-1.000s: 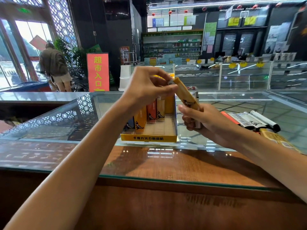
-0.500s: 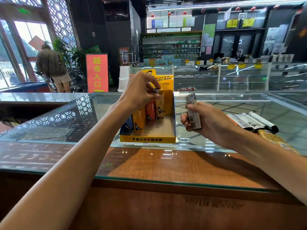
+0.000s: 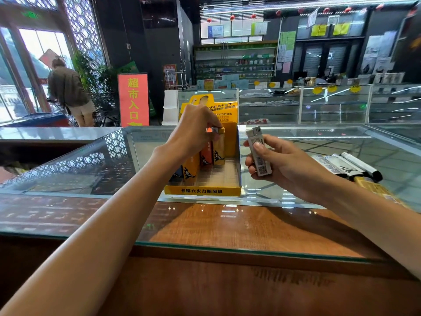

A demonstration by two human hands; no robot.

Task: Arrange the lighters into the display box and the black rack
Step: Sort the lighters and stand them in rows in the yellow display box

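Left hand (image 3: 193, 133): curled over the row, fingertips pinching the metal cap of a tall gold plastic lighter (image 3: 219, 151).
Gold lighter's place: upright in the yellow cardboard display box (image 3: 202, 190), touching the orange plastic lighter (image 3: 206, 153) on its left.
Right hand (image 3: 287, 165): wrapped round a white rectangular lighter with barcode label (image 3: 259, 156), thumb on its face, just right of the box.
Step, by judgement: seating the gold lighter.
Done well: pressed straight down into its grid cell, logo forward, released only once standing square.
Look: slim glossy bodies, black animal logo low on the front.
Waiting stock: white and black loose lighters (image 3: 341, 166) lying on the clear glass counter (image 3: 91, 174), well apart from the box.
Black rack: not in view.
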